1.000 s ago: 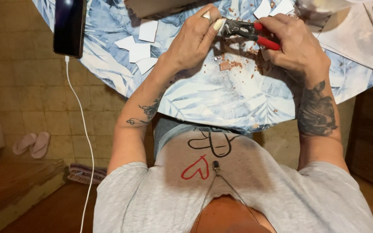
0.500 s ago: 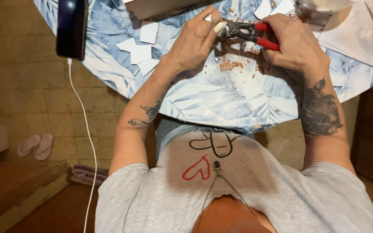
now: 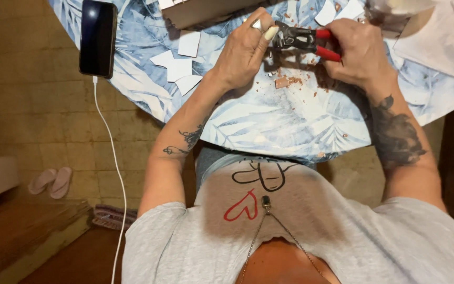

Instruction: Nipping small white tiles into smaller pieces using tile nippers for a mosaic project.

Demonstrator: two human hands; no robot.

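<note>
My phone (image 3: 97, 37) lies at the table's (image 3: 269, 126) left edge, its white cable (image 3: 112, 158) hanging to the floor. Beside it, 4 or so white tile pieces (image 3: 179, 66) sit scattered on the leaf-print cloth. My left hand (image 3: 243, 50) has its fingers pressed together, pinching a small tile piece (image 3: 270, 51) at the far edge. My right hand (image 3: 361, 50) has its fingers wrapped tight around the red-handled nippers (image 3: 303, 39), whose jaws meet that piece. Brown chips (image 3: 290, 84) litter the cloth beneath. My judgement: a hard squeeze could shatter the piece unevenly or send shards flying, and my left fingertips sit close enough to get nipped.
</note>
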